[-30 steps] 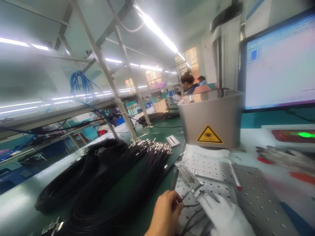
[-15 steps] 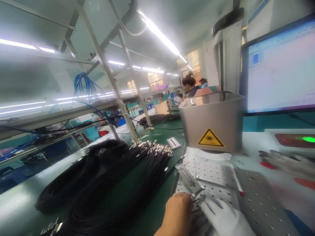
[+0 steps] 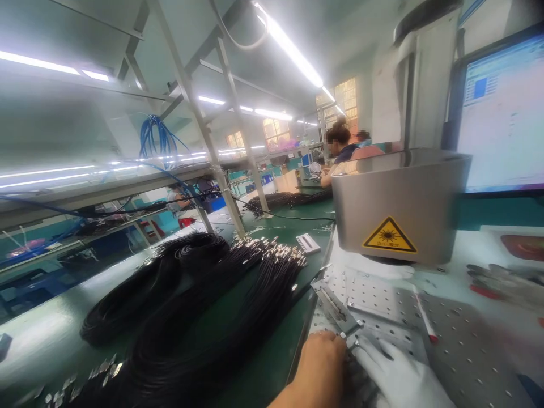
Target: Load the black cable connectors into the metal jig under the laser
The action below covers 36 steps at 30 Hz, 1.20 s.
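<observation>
My left hand (image 3: 321, 362), bare, is closed with its fingers curled down at the near end of a metal fixture (image 3: 334, 306). My right hand (image 3: 397, 371) wears a white glove. Its fingertips are pressed together beside the left hand, at the same end of the fixture. Small shiny metal bits show between the two hands, but what the fingers hold is too small and covered to name. The fixture lies slanted on a perforated metal plate (image 3: 374, 300). Left of it lies a large bundle of black cables (image 3: 170, 340) with silver metal ends.
A grey metal housing (image 3: 399, 198) with a yellow laser warning sign stands behind the plate. A red-tipped white pen (image 3: 425, 317), grey gloves (image 3: 505, 283) and a monitor (image 3: 508, 119) are at right. A slotted white piece (image 3: 308, 243) lies beyond the cables. Another person (image 3: 340, 144) sits farther back.
The whole view has shifted, so the scene sits farther right. Both hands stay at the fixture's near end, close together. A green light on the right no longer shows.
</observation>
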Each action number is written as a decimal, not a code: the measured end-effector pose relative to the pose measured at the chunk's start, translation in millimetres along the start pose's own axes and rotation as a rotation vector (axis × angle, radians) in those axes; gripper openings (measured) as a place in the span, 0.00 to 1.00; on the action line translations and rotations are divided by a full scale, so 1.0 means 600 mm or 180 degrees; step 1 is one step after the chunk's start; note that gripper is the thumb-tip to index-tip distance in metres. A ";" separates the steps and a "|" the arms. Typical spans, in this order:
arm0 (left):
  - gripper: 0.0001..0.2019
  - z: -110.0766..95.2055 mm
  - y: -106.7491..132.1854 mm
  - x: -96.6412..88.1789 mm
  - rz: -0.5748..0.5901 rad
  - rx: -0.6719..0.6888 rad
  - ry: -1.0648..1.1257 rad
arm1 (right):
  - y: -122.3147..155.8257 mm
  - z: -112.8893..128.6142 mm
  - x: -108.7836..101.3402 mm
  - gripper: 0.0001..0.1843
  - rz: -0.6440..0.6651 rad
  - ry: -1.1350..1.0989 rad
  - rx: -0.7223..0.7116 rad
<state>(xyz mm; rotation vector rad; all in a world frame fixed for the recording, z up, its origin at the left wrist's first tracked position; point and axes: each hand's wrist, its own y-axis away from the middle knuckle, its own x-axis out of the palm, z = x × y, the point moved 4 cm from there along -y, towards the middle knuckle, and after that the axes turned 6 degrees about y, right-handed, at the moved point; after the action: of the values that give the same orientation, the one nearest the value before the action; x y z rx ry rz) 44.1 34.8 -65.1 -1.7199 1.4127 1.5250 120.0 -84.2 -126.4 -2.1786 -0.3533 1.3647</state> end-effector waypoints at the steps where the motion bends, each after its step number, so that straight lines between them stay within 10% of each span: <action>1: 0.15 0.005 -0.002 0.005 -0.0031 0.0053 0.0028 | -0.001 -0.002 0.002 0.32 0.0005 -0.0034 0.0017; 15: 0.16 0.004 0.008 0.009 -0.0005 0.0736 -0.0071 | -0.008 -0.013 -0.018 0.31 -0.0033 -0.0395 0.0186; 23: 0.14 0.001 0.023 -0.018 -0.0496 0.0935 0.0099 | 0.010 -0.074 0.045 0.34 0.0891 -0.2486 0.0849; 36: 0.18 -0.046 0.024 0.025 -0.0236 0.1980 -0.0213 | 0.009 -0.100 0.048 0.32 0.0670 -0.3637 0.1817</action>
<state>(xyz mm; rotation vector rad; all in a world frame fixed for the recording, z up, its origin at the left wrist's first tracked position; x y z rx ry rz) 42.4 0.3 -66.5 -1.3049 1.5535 0.9467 186.0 -93.0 -130.7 -0.8353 -0.0906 2.3646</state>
